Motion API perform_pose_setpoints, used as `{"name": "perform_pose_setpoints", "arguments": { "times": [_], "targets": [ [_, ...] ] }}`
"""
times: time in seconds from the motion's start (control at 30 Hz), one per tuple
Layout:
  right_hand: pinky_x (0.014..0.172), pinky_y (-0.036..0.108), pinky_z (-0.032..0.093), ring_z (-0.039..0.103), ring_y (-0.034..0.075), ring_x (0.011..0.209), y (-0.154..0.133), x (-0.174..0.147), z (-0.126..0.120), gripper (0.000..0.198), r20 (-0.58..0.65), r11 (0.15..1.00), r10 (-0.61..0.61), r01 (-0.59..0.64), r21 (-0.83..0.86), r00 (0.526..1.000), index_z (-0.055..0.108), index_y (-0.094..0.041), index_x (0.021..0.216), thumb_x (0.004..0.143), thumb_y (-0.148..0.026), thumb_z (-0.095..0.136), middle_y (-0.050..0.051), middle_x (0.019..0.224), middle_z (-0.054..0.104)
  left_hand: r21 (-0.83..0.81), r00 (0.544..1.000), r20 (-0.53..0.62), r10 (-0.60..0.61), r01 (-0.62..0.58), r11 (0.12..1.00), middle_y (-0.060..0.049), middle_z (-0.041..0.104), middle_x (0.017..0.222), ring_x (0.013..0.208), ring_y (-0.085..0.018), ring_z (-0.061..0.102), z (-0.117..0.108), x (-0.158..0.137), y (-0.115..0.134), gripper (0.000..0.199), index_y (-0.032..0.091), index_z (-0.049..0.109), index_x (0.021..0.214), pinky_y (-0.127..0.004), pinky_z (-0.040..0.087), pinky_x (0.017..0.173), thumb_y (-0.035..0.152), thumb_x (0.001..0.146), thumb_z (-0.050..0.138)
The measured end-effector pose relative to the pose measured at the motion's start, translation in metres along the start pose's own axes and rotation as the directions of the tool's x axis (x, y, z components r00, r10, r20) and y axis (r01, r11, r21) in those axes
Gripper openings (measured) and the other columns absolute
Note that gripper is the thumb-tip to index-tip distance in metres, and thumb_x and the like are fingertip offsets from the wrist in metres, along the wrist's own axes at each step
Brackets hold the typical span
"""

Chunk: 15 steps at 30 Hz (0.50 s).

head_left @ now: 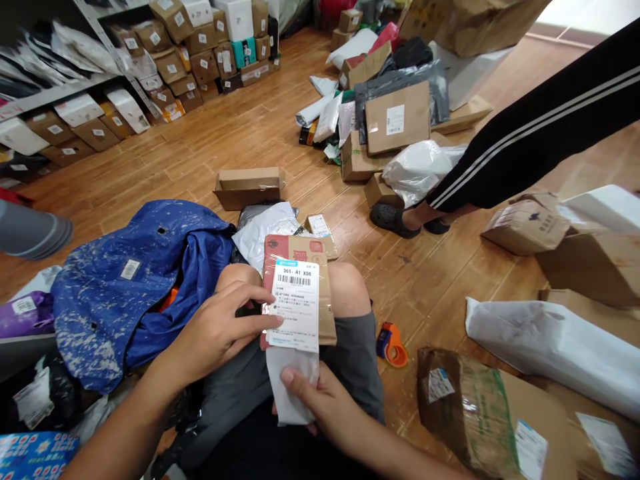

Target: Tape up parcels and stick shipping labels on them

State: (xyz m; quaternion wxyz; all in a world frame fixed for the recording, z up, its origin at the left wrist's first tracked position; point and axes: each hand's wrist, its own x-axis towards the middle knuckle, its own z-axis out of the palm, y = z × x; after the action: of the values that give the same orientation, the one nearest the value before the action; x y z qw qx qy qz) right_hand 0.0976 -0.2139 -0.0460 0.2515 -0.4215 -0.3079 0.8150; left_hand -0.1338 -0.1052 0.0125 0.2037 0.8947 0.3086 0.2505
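A red and brown cardboard box [327, 307] rests on my lap, tilted towards me. Over its front lies a white shipping label [295, 303] printed with a barcode and "361- A1 X06". Below the label hangs a blank white paper strip [293, 380], which may be its backing. My right hand [325, 400] grips this strip, thumb on top and fingers beneath. With its fingers stretched out, my left hand [227, 320] touches the label's left side; its thumb is partly hidden.
A blue sack [145, 280] lies to my left, with an open carton [250, 187] ahead. An orange tape dispenser [393, 345] is on the floor by my right knee. Parcels [397, 120] are piled beyond, near a standing person's leg [530, 127]. More boxes [465, 413] lie right.
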Motion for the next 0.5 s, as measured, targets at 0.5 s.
{"name": "perform_pose_setpoints", "arguments": {
  "times": [0.5],
  "targets": [
    [0.05, 0.019, 0.028, 0.039, 0.007, 0.058, 0.003, -0.016, -0.016, 0.025, 0.222, 0.903, -0.072, 0.158, -0.4, 0.972, 0.065, -0.016, 0.074, 0.095, -0.028, 0.072, -0.007, 0.064, 0.048, -0.015, 0.99, -0.098, 0.097, -0.099, 0.995, -0.012, 0.071, 0.137, 0.127, -0.026, 0.061, 0.013, -0.008, -0.002, 0.034, 0.021, 0.078, 0.129, -0.041, 0.053, 0.107, 0.005, 0.101, 0.067]
  ]
}}
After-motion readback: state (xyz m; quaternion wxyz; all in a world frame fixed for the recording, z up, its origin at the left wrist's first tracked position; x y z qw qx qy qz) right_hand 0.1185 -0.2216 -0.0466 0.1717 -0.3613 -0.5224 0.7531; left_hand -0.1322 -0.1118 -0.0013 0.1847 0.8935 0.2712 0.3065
